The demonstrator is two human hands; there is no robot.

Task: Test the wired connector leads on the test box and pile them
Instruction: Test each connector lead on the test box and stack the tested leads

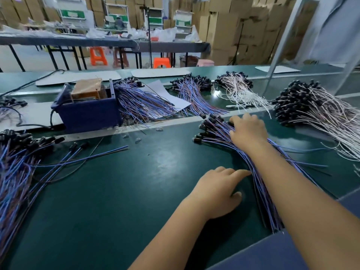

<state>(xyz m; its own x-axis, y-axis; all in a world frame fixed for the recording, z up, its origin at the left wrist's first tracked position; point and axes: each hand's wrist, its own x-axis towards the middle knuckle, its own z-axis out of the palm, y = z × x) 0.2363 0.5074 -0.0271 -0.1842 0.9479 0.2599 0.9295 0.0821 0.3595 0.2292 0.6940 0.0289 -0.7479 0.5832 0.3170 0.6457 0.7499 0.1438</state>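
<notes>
A bundle of blue-and-brown wired connector leads (261, 184) with black plugs lies on the green table, running from centre right toward the near edge. My right hand (248, 131) rests flat on the plug end of this bundle, fingers spread. My left hand (218, 189) lies on the table beside the wires, its fingertips touching the bundle's left side. The dark blue test box (87, 112) stands at the left centre, apart from both hands. A few single leads (81, 154) lie loose in front of the box.
A big pile of blue leads (15, 168) covers the left edge. More blue piles (140, 102) (192, 94) and white-wired piles (239, 90) (315, 110) lie behind. A metal post (282, 38) rises at the right. Benches, orange stools and cartons fill the background.
</notes>
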